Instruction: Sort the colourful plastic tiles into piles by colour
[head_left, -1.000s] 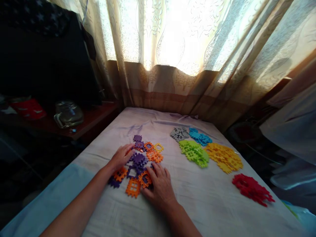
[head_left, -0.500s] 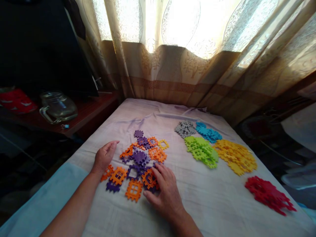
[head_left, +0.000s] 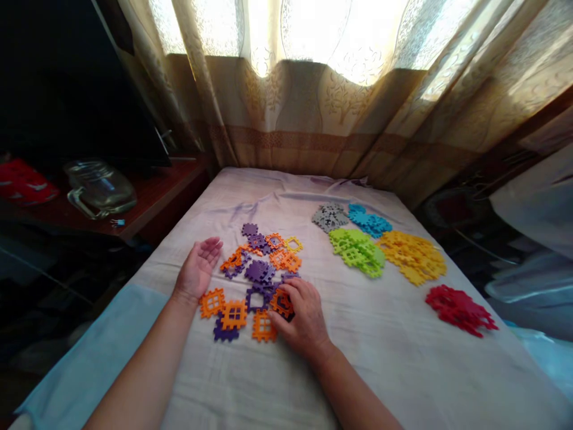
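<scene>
My left hand (head_left: 199,270) rests at the left of a loose pile of plastic interlocking tiles, palm turned toward the pile, fingers stretched out and empty. My right hand (head_left: 304,313) lies at the pile's right side, thumb and bent fingers apart over an orange window-shaped tile (head_left: 281,303), which it partly covers. Closer to me are another orange window tile (head_left: 264,326), a purple frame tile (head_left: 256,300) and an orange tile (head_left: 234,314) overlapping a purple one (head_left: 226,332). Beside my left wrist lies one more orange tile (head_left: 212,303). Solid purple tiles (head_left: 259,270) are stacked mid-pile.
To the right on the sheet (head_left: 358,334) lie sorted heaps: grey (head_left: 330,216), blue (head_left: 369,221), lime green (head_left: 357,252), yellow (head_left: 412,255) and red (head_left: 460,309). A yellow frame tile (head_left: 293,243) sits at the pile's far edge. A glass jug (head_left: 102,188) stands on the left cabinet.
The camera view has shifted. My left hand has turned its palm up more and uncovered the orange tile by its wrist. My right hand stays over the same orange tile.
</scene>
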{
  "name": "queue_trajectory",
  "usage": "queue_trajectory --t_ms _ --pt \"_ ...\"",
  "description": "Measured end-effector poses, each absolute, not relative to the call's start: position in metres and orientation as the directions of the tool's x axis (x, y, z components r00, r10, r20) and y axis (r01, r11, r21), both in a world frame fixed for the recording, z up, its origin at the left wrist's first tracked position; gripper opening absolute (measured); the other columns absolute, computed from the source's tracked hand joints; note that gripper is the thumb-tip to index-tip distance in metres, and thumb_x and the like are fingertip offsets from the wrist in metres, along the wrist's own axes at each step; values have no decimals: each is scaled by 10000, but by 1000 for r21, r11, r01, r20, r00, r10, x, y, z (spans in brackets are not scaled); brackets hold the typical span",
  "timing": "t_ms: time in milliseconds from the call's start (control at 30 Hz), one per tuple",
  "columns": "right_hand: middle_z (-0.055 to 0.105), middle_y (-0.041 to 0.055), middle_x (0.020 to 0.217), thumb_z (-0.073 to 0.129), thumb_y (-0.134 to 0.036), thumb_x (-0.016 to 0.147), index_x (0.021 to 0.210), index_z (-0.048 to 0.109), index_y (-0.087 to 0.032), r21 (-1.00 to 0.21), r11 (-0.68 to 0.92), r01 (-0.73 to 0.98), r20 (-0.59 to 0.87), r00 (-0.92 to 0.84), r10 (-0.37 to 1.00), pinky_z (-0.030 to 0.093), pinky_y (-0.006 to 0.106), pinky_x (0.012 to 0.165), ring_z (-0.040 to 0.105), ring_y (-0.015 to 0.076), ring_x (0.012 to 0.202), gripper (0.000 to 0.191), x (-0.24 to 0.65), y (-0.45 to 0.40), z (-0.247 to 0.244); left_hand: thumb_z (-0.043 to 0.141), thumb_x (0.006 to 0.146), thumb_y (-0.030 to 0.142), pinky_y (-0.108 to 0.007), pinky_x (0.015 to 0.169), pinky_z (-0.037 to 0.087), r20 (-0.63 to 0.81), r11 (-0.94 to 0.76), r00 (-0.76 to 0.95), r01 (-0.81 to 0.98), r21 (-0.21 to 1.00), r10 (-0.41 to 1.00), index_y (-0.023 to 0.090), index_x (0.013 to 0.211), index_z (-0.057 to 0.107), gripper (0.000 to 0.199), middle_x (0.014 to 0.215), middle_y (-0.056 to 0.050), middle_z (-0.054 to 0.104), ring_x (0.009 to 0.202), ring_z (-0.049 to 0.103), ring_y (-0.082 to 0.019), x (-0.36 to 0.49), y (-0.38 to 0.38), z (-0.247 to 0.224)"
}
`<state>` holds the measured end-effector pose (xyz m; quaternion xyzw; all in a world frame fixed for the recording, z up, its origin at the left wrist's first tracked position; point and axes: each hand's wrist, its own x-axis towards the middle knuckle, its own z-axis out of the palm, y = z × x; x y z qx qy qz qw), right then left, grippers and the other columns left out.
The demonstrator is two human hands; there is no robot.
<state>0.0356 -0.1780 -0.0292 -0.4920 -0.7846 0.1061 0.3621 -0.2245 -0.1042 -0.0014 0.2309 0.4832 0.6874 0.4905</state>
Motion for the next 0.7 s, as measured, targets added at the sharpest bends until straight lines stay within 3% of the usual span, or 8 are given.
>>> queue_trajectory --t_ms 200,467,600,700 --pt "623 102 1136 666 -257 752 1113 594 -195 -522 498 693 487 -237 840 358 481 1054 537 262 1118 373 36 -178 -31 345 983 322 -400 966 481 -339 -77 -381 -755 651 860 160 887 689 392 1040 -84 720 1051 658 -199 -231 -119 13" --pt "651 87 1134 653 -287 792 1085 634 -224 -538 512 670 522 -213 826 395 436 1019 565 246 1105 301 34 -174 -33 331 981 287 -401 951 491 -373 -96 -372 -805 586 850 165 901 692 390 1036 -72 724 1052 659 -204 -229 -133 17" --pt "678 85 1094 533 -259 866 1041 676 -206 -612 386 690 468 -76 880 442 363 961 598 213 1056 232 49 -140 -33 333 971 294 -454 1009 459 -392 -75 -340 -828 555 855 176 915 691 381 1033 -71 726 1060 656 -210 -233 -126 18" --pt "693 72 1080 470 -215 880 1084 686 -200 -635 214 742 332 13 943 460 294 920 625 178 1007 298 61 -102 -25 339 958 292 -503 1036 438 -411 -47 -307 -844 534 858 179 927 689 369 1027 -80 728 1051 659 -221 -236 -121 19"
